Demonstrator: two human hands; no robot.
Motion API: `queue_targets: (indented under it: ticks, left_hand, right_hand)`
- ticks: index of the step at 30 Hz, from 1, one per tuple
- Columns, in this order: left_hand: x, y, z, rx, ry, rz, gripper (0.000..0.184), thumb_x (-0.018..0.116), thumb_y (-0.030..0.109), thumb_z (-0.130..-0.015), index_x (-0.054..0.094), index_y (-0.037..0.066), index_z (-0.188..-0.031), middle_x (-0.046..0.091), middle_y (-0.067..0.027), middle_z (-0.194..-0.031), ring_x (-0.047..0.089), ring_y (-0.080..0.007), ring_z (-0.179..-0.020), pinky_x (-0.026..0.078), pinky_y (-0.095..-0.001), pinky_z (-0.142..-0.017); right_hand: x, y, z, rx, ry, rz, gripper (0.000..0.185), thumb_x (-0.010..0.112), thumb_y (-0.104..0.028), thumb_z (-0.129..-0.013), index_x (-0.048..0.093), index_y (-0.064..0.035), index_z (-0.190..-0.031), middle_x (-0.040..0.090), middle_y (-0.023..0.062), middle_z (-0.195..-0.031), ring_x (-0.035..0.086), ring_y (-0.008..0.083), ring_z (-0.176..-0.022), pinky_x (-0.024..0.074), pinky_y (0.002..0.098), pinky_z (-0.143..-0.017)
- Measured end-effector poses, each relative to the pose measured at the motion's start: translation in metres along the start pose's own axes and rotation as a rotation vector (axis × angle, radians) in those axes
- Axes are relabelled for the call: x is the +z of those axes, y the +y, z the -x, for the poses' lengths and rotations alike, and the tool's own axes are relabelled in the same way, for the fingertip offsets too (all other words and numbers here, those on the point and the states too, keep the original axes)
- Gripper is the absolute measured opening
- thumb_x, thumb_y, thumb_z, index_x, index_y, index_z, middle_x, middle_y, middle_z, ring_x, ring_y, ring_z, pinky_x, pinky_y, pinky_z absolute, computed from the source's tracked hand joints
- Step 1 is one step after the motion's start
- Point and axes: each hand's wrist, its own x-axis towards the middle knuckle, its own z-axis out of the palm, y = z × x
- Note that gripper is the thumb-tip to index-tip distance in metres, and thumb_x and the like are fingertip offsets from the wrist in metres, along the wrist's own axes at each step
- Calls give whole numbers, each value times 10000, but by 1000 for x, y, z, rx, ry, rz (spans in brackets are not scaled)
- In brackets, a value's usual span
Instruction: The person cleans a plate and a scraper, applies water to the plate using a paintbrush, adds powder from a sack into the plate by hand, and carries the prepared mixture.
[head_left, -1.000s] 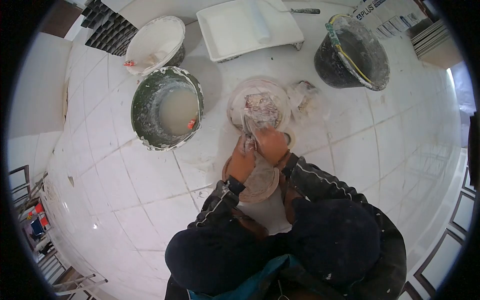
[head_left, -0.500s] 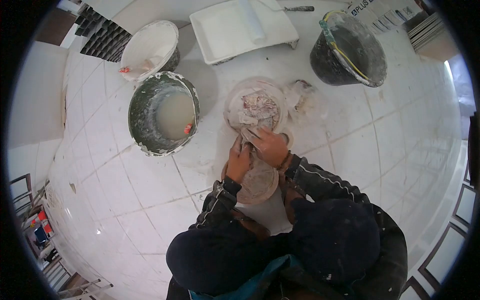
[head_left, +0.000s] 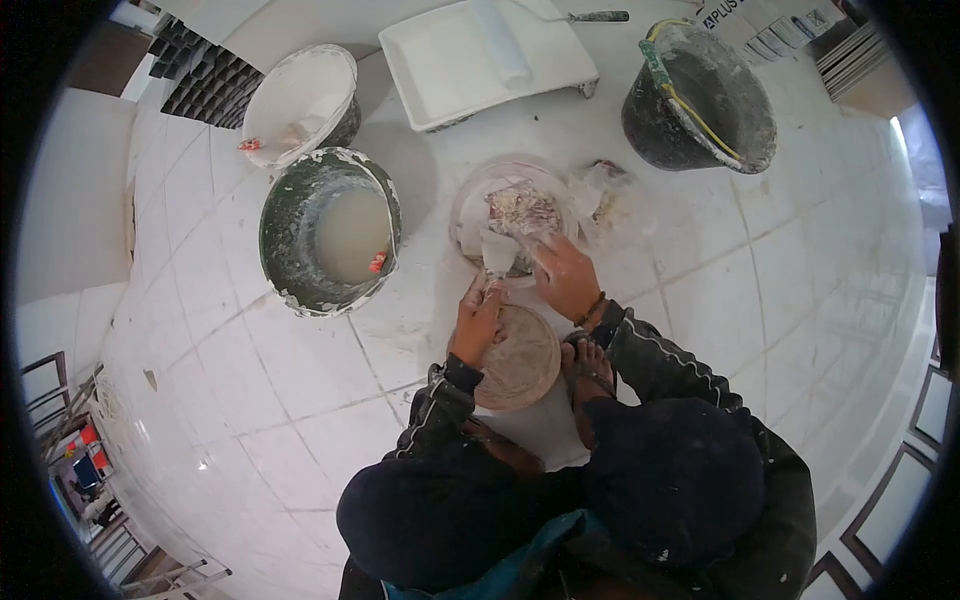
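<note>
My left hand point(head_left: 478, 322) is closed around what looks like a putty knife point(head_left: 499, 252), its pale, wide blade pointing away from me over a round plastic tub point(head_left: 462, 205). Inside the tub lies a crumbly reddish-and-white clump point(head_left: 522, 208). My right hand point(head_left: 567, 282) reaches to the tub's near right side; its whitish fingertips are blurred against the contents, so their grip is unclear. Below my left hand, a round dusty lid point(head_left: 515, 365) lies between my feet. Touching the tub's right side is a clear plastic bag point(head_left: 612, 205) with some material in it.
A green bucket point(head_left: 275, 225) with cloudy liquid stands left, beside a white-coated bucket point(head_left: 300, 85). A paint tray point(head_left: 435, 90) with a roller sits at the back. At back right are a black bucket point(head_left: 660, 125) and a cardboard box point(head_left: 765, 25). White tiles cover the floor.
My right hand has moved away from my left hand, to the right and over the tub's edge. The putty knife's blade now shows clearly, and more of the lid and my right foot are visible.
</note>
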Motion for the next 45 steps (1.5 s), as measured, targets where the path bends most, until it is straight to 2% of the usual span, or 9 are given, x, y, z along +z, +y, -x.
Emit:
queue_targets:
  ticks: [4, 6, 10, 12, 15, 18, 25, 41, 45]
  left_hand:
    - [11, 2, 0, 27, 15, -25, 448, 466, 184, -988, 396, 158, -1430, 494, 37, -761, 373, -23, -446, 322, -199, -379]
    - [12, 0, 0, 35, 26, -56, 453, 464, 175, -986, 392, 156, -1433, 489, 43, -751, 368, -23, -444, 321, -198, -379]
    - [10, -6, 6, 102, 100, -45, 423, 472, 158, -973, 433, 122, -1393, 471, 60, -719, 352, -21, -435, 314, -197, -370]
    - [9, -6, 8, 112, 102, -14, 408, 476, 156, -970, 451, 111, -1374, 468, 63, -714, 349, -21, -431, 311, -199, -366]
    - [9, -2, 9, 84, 91, 6, 390, 481, 173, -972, 464, 109, -1357, 459, 62, -700, 346, -19, -430, 301, -200, -360]
    - [6, 0, 12, 18, 66, 50, 369, 481, 190, -980, 476, 108, -1340, 460, 61, -702, 342, -18, -429, 290, -198, -359]
    - [11, -1, 13, 117, 72, 38, 340, 478, 238, -1004, 496, 95, -1312, 438, 60, -668, 335, -16, -436, 282, -189, -378]
    - [10, -6, 10, 70, 120, 12, 313, 440, 165, -997, 370, 206, -1299, 447, 51, -695, 359, -30, -473, 295, -192, -394]
    - [11, -5, 10, 72, 73, 30, 300, 448, 175, -998, 371, 190, -1288, 446, 51, -677, 361, -27, -467, 296, -193, -387]
  right_hand:
    - [7, -8, 7, -62, -41, 44, 468, 591, -130, -800, 568, -74, -1264, 593, 185, -1130, 589, 343, -1033, 530, 448, -764]
    - [20, 3, 3, -47, 128, -16, 413, 593, -49, -780, 597, -60, -1194, 611, 179, -1012, 601, 369, -880, 510, 443, -758]
    - [5, 20, -18, -60, 350, -22, 358, 586, -66, -801, 598, -3, -1153, 624, 206, -995, 599, 396, -906, 499, 460, -796]
    - [-11, 14, -24, 84, 226, -245, 329, 567, -76, -821, 600, 29, -1132, 631, 237, -1011, 592, 418, -947, 482, 467, -837]
    - [5, 39, -23, 49, 47, -2, 336, 553, -72, -827, 599, 25, -1145, 626, 246, -1039, 589, 426, -941, 477, 455, -846]
    - [-7, 27, -18, 13, 193, -76, 437, 548, -70, -822, 544, -47, -1259, 604, 206, -999, 587, 387, -923, 499, 444, -773]
    - [0, -29, 4, -161, 70, -28, 591, 624, -130, -786, 491, -146, -1361, 588, 123, -1011, 607, 297, -893, 531, 391, -657]
    - [25, -24, 13, -208, 74, 87, 538, 613, -153, -769, 524, -35, -1287, 621, 109, -863, 618, 292, -822, 531, 401, -628]
    - [22, -20, 7, -41, -65, 152, 506, 613, -154, -763, 552, -22, -1247, 633, 129, -814, 618, 310, -793, 520, 421, -622]
